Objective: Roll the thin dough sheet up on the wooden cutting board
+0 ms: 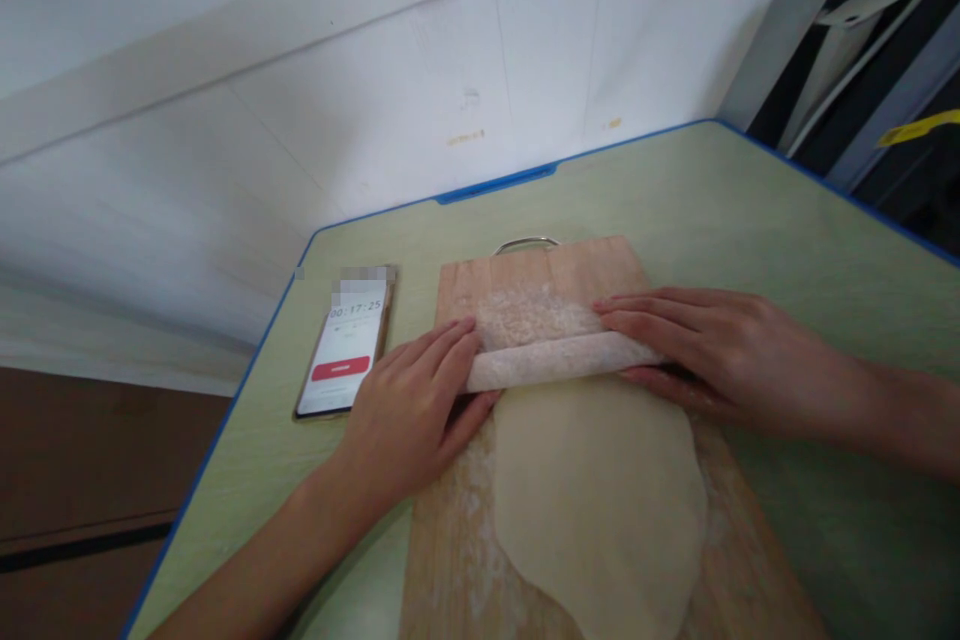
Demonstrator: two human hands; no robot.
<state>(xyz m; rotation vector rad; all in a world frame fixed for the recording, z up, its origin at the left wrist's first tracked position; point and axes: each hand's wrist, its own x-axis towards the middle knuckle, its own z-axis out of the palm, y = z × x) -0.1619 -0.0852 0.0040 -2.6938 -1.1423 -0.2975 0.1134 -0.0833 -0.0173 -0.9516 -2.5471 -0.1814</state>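
Note:
A flat sheet of pale dough (600, 500) lies on a floured wooden cutting board (457, 540) and runs out of view at the bottom. Across its far edge rests a flour-whitened rolling pin (551, 362); whether dough is wrapped around it, I cannot tell. My left hand (420, 395) grips the pin's left end, fingers over the top and thumb on the near side. Around the right end closes my right hand (705, 345), its fingers pointing left. Both ends of the pin are hidden by the hands.
Loose flour (517, 315) coats the board beyond the pin. A metal handle (527, 243) sticks out from the board's far edge. Left of the board, a phone (349, 330) showing a timer lies on the green, blue-edged table (750, 200). A white wall (450, 90) stands behind.

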